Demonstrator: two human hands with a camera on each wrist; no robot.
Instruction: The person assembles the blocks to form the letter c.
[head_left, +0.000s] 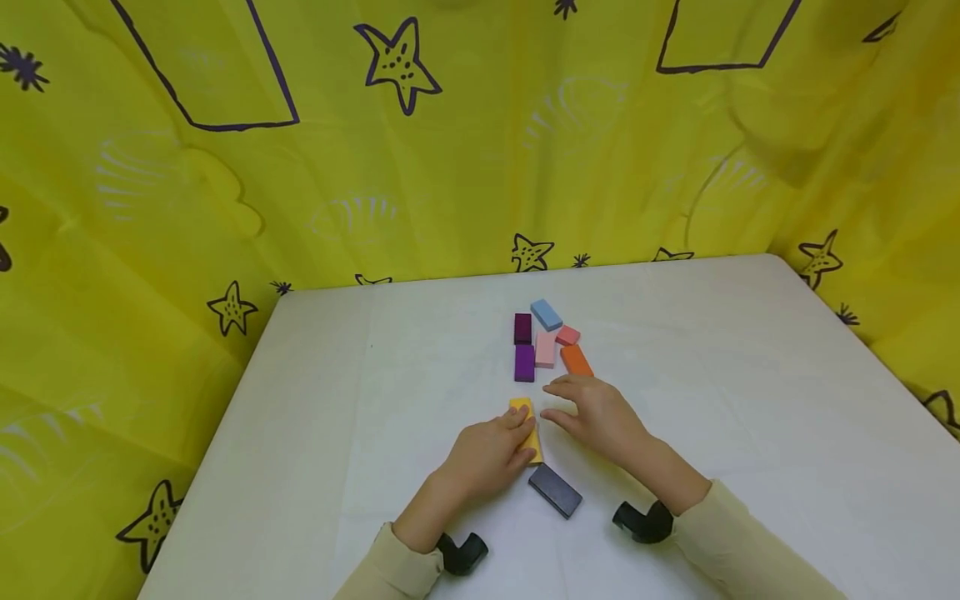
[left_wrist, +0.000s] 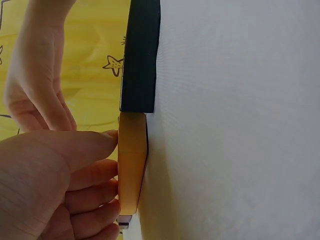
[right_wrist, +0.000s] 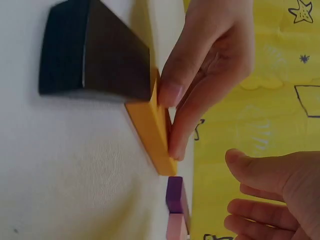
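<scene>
A yellow block (head_left: 534,442) lies lengthwise on the white table, one end against a corner of a dark grey block (head_left: 556,491). My left hand (head_left: 491,452) touches the top of the yellow block, thumb near its close end and fingers farther along. In the left wrist view, the thumb and fingertips meet the upper face of that yellow block (left_wrist: 132,165). My right hand (head_left: 600,418) hovers to the right with thumb and fingers apart, holding nothing. Its fingers overlap the lower end of an orange block (head_left: 576,360) in the head view.
Beyond the hands lie a purple block (head_left: 524,364), a dark maroon block (head_left: 522,328), a pink block (head_left: 545,350), a small coral block (head_left: 568,335) and a light blue block (head_left: 546,315). A yellow patterned curtain (head_left: 450,167) hangs behind the table (head_left: 420,358).
</scene>
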